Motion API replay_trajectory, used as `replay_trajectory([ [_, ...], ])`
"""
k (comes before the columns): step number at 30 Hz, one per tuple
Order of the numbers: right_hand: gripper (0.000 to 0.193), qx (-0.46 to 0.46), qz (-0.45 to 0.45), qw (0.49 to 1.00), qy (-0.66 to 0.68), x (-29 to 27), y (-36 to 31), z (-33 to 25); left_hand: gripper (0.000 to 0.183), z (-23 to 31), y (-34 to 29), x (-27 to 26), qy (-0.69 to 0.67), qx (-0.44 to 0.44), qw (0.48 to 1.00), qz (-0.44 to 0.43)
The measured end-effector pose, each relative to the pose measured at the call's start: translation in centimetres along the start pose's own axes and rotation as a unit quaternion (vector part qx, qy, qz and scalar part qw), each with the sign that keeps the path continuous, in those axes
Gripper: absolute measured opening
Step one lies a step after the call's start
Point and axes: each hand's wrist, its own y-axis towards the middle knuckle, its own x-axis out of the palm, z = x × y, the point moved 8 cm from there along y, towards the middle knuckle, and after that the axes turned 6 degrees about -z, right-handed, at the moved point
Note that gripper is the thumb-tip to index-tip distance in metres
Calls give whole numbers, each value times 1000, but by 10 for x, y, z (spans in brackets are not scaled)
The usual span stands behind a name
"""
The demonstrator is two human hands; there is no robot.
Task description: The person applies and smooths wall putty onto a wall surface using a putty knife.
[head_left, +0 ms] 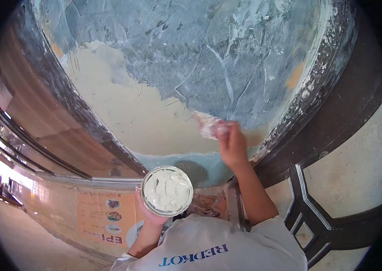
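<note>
Head view showed the right hand [231, 143] gripping a putty-smeared scraper [208, 125], its blade pressed against a worn blue-grey wall [227, 54] at the edge of a cream filler patch [127, 113]. Below, the left hand [151, 213] cupped a round tub of white putty [167, 190] from underneath, near the person's white shirt [218, 248].

Soft, even daylight on the wall [209, 58], bright overexposed glare at the far left edge, a faint shadow beneath the putty tub [167, 190], strong fisheye bending toward the rim, black vignetted corners, slight motion blur at the right hand [232, 143]
</note>
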Motion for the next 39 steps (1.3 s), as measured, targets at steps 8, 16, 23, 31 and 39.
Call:
replay_trajectory([
  [8, 25, -34, -34, 997, -56, 4, 7, -12, 74, -12, -6, -5, 20, 21, 999, 43],
  [16, 30, -85, 44, 994, -55, -12, 6, -4, 70, -18, -9, 2, 10, 40, 996, 76],
  [23, 33, 49, -103, 965, 236, -20, -6, 2, 73, -9, 3, 15, 16, 53, 998, 41],
  [31, 29, 74, -269, 940, 196, -5, -25, -17, 76, 5, 26, 22, -10, 49, 998, 30],
  [39, 33, 104, -320, 929, 154, 8, -31, -44, 85, 28, 33, 23, 21, 31, 998, -52],
])
